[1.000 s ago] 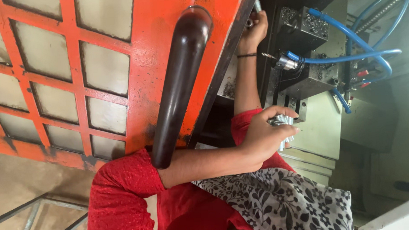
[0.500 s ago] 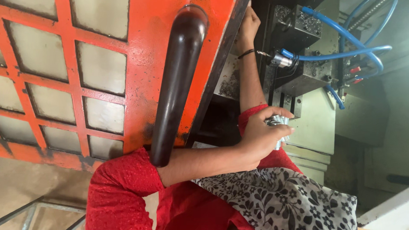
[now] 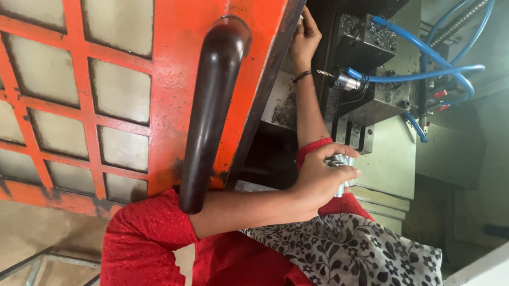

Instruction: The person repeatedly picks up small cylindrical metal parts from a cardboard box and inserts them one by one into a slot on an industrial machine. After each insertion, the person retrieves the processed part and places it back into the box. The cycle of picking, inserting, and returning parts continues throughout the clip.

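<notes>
Our far hand (image 3: 304, 37) has reached deeper behind the orange door (image 3: 179, 78); we cannot tell its fingers' state. Our near hand (image 3: 318, 180) has fingers clenched around shiny metal parts (image 3: 341, 162) beside the machine.

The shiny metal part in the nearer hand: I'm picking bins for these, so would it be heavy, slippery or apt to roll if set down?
The metal part looks solid, bright steel, so probably heavy for its size and stiff. Its polished surface may be slick, which fits the hand wrapping it closely. It seems rounded, so it could roll; its exact shape is mostly hidden.
</notes>
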`<action>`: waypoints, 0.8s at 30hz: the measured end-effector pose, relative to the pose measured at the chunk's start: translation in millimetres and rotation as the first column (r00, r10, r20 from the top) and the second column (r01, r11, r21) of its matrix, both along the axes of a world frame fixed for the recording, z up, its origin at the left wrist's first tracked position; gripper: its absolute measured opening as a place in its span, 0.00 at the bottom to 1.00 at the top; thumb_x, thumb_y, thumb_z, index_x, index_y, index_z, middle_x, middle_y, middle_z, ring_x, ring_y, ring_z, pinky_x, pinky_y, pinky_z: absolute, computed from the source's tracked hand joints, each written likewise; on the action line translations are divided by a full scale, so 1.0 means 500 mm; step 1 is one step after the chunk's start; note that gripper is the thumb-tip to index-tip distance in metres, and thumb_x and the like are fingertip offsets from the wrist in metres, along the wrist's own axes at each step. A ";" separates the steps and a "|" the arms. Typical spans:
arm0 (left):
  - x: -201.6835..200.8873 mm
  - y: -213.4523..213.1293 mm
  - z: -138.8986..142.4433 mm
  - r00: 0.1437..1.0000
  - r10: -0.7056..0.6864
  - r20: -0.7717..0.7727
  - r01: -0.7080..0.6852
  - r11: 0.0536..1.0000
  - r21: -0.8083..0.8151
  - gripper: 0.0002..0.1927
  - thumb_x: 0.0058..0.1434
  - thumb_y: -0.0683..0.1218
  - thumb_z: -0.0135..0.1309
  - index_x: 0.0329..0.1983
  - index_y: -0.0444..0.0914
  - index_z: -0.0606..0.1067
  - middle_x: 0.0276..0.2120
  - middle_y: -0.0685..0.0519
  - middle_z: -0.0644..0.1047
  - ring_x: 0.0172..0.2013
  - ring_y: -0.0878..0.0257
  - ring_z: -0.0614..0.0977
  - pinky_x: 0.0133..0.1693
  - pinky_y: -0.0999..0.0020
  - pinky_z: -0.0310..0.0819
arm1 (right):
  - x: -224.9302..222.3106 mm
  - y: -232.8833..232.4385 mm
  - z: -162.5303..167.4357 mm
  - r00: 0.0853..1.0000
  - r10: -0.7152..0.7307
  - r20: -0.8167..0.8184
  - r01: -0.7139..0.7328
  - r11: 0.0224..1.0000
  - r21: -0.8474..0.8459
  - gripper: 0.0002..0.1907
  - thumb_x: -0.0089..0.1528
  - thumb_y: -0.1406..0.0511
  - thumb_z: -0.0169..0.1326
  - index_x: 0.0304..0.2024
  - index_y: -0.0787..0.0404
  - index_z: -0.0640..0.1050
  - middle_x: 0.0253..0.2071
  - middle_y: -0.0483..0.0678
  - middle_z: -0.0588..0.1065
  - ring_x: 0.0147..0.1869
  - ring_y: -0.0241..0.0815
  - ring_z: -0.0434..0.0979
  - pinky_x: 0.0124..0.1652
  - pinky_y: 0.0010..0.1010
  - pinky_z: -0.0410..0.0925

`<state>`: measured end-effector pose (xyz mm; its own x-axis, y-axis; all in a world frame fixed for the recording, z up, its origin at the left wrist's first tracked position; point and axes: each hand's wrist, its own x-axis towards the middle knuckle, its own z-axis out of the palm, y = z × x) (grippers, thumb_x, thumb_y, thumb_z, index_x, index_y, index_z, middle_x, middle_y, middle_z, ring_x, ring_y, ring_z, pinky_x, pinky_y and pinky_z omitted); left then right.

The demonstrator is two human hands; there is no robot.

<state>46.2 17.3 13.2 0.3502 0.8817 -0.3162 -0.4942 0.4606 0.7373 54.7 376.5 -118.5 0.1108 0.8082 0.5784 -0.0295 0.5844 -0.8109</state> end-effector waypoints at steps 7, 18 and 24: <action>-0.001 0.001 0.005 1.000 0.000 -0.010 0.000 1.000 0.012 0.16 0.57 0.39 0.59 0.50 0.38 0.77 0.31 0.55 0.75 0.28 0.71 0.77 0.28 0.76 0.72 | 0.000 -0.007 0.008 1.000 -0.001 -0.006 0.001 1.000 0.011 0.17 0.71 0.71 0.53 0.63 0.66 0.75 0.56 0.52 0.81 0.53 0.37 0.83 0.49 0.30 0.78; 0.004 0.006 -0.010 1.000 0.021 0.019 -0.022 0.997 0.077 0.15 0.57 0.37 0.59 0.49 0.37 0.76 0.33 0.52 0.77 0.28 0.67 0.80 0.29 0.74 0.77 | 0.007 -0.067 0.002 0.984 -0.112 0.141 0.125 0.989 -0.081 0.32 0.63 0.80 0.51 0.70 0.59 0.70 0.48 0.51 0.77 0.48 0.38 0.76 0.50 0.27 0.74; 0.000 -0.002 -0.015 0.995 0.066 0.081 -0.076 0.990 0.118 0.15 0.55 0.37 0.61 0.47 0.38 0.77 0.36 0.51 0.79 0.30 0.65 0.82 0.29 0.72 0.81 | 0.054 -0.263 -0.060 0.943 0.213 0.257 -0.161 0.965 -0.208 0.37 0.51 0.87 0.41 0.60 0.63 0.77 0.57 0.53 0.77 0.57 0.40 0.79 0.39 0.29 0.80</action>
<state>46.2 16.4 5.5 0.3042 0.9352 -0.1810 -0.5794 0.3325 0.7441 81.5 245.0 -148.3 -0.1945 0.8928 0.4063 0.1149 0.4321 -0.8945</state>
